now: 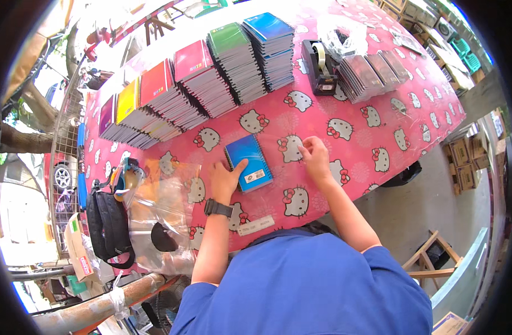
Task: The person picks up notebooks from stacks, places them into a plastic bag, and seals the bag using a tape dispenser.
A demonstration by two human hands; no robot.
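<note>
A small blue spiral notebook (246,155) lies in front of me on the pink cartoon-print tablecloth, its coil along the right edge and a white label near its lower end. My left hand (226,180) grips it from the left, thumb on the cover and fingers at the left edge. To the right of the notebook and apart from it, my right hand (316,158) is raised over the cloth with thumb and fingertips pinched together. Whatever is between those fingertips, if anything, is too small to make out.
Behind the notebook stand tall stacks of spiral notebooks: blue (270,28), green (229,38), and several red, yellow and purple. A black tape dispenser (321,75) sits beside wrapped packs (370,75). Clear plastic bags (164,209) and a black backpack (106,226) are at the left.
</note>
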